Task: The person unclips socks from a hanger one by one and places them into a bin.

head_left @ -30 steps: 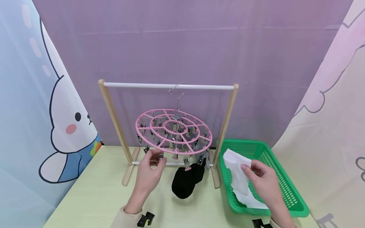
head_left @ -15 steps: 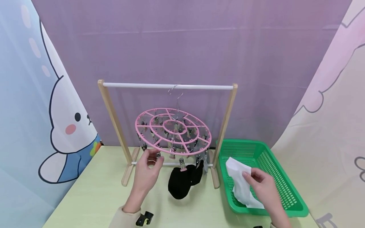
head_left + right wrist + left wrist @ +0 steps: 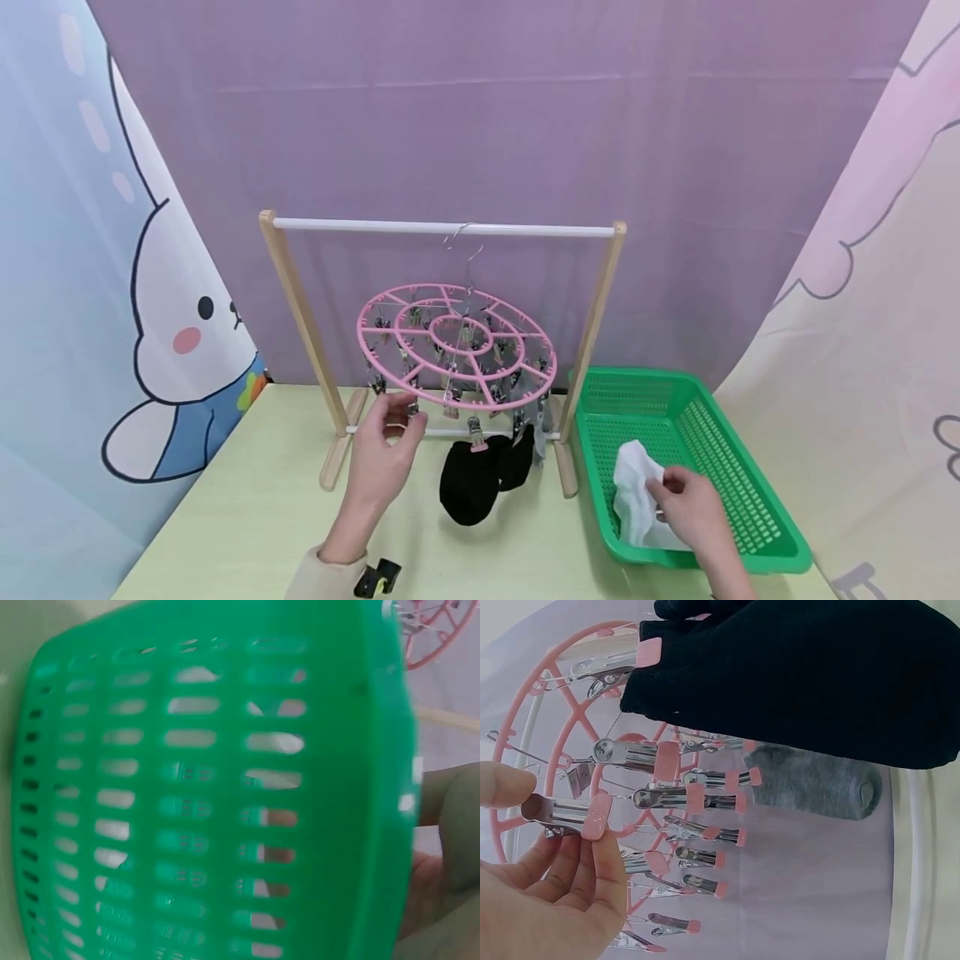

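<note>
My left hand (image 3: 381,454) pinches a metal clip (image 3: 566,814) with pink tips between thumb and fingers, at the near left rim of the pink round hanger (image 3: 360,333). No cloth shows in that clip. To its right, a black sock (image 3: 468,483) hangs from another clip. A grey sock (image 3: 817,784) hangs farther back in the left wrist view. In the green basket (image 3: 750,467), my right hand (image 3: 693,504) holds a white sock (image 3: 636,492) by its upper edge. The right wrist view shows mostly the basket's slotted wall, which partly hides that hand.
The hanger hooks onto the white bar (image 3: 360,224) of a wooden stand (image 3: 296,304). Several clips dangle under the hanger. The basket stands right of the stand on the pale table (image 3: 247,500). A purple curtain (image 3: 480,125) hangs behind.
My right hand has lowered with the white sock into the basket, and the sock has crumpled. My left hand has drifted slightly left with the clip; the hanger and black sock shifted slightly left.
</note>
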`<state>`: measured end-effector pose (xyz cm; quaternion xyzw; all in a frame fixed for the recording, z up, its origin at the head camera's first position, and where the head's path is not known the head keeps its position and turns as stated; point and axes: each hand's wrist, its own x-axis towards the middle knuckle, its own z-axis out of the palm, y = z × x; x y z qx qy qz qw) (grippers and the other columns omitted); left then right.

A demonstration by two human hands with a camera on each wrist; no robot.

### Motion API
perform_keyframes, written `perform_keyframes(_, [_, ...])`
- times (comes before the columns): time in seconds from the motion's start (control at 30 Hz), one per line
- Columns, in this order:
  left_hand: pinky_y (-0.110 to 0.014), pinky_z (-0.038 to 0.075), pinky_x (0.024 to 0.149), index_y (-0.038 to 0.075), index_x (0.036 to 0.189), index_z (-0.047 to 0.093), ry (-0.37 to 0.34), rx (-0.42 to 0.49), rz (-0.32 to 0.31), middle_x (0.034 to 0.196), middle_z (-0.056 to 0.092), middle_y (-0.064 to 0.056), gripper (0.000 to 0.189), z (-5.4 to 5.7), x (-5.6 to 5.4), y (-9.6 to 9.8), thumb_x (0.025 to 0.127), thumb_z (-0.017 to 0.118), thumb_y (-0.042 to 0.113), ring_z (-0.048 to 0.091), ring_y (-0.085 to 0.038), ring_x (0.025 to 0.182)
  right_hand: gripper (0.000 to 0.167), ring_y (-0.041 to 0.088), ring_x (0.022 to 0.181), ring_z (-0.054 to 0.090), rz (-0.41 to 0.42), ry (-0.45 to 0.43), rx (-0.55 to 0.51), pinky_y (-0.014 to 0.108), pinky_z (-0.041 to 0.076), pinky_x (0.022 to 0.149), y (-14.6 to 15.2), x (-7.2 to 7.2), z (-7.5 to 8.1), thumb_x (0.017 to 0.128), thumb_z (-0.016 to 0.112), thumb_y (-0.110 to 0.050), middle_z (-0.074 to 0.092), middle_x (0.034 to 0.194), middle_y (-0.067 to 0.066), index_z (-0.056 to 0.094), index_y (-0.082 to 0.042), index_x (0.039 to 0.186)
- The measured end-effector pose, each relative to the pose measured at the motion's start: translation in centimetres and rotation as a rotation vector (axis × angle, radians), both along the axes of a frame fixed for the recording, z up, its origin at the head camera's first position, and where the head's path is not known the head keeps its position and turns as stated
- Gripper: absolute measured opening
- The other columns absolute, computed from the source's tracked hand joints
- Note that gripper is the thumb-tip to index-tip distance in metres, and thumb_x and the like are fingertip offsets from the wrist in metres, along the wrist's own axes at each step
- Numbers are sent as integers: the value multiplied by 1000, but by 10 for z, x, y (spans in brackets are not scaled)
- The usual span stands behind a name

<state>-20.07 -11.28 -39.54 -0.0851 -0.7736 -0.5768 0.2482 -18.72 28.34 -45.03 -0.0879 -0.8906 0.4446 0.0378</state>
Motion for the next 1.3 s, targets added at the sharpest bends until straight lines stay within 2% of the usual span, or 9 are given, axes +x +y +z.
perform_keyframes(0.2, [-23, 52, 79, 3, 120, 65, 0, 22, -19, 98, 64, -9, 26, 0, 0, -1, 94, 70, 8, 61, -18, 88, 16, 21, 71, 58, 14, -23, 185, 34, 46, 58, 8, -2, -7, 97, 64, -13, 65, 80, 7, 64, 2, 90])
perform_keyframes(0.27, [-23, 52, 79, 4, 120, 65, 5, 30, -23, 97, 64, -9, 26, 1, 1, -2, 95, 70, 9, 62, -18, 87, 20, 22, 72, 58, 21, -36, 230, 35, 46, 59, 10, -3, -8, 97, 65, -15, 67, 83, 9, 67, 4, 94])
perform_keyframes(0.5, [-22, 53, 78, 5, 118, 66, 10, 35, -10, 96, 65, -8, 23, 3, 3, 0, 96, 70, 9, 63, -16, 84, 25, 24, 75, 64, 24, -101, 295, 42, 51, 61, 9, -3, -8, 97, 66, -21, 72, 89, 11, 71, 3, 99])
perform_keyframes(0.7, [-22, 53, 78, 5, 118, 66, -16, 39, -4, 98, 64, -8, 23, 4, 5, -1, 96, 69, 10, 64, -17, 87, 28, 27, 84, 67, 23, -47, 273, 46, 54, 70, 1, -2, -1, 98, 66, -23, 73, 95, 10, 72, 3, 107])
perform_keyframes(1.0, [-27, 54, 81, 4, 119, 65, -19, 33, -10, 98, 64, -8, 24, 3, 5, -1, 96, 69, 11, 63, -17, 87, 26, 16, 83, 66, 46, 88, 96, 31, 52, 69, -27, 4, 13, 99, 67, -19, 73, 94, 5, 72, 1, 115])
perform_keyframes(1.3, [-25, 53, 80, 5, 119, 65, -3, 32, -6, 99, 65, -8, 24, 3, 3, -2, 96, 69, 10, 63, -17, 88, 23, 17, 94, 66, 113, 233, -41, 28, 55, 80, -68, 4, 27, 99, 68, -16, 73, 105, 5, 72, -3, 117])
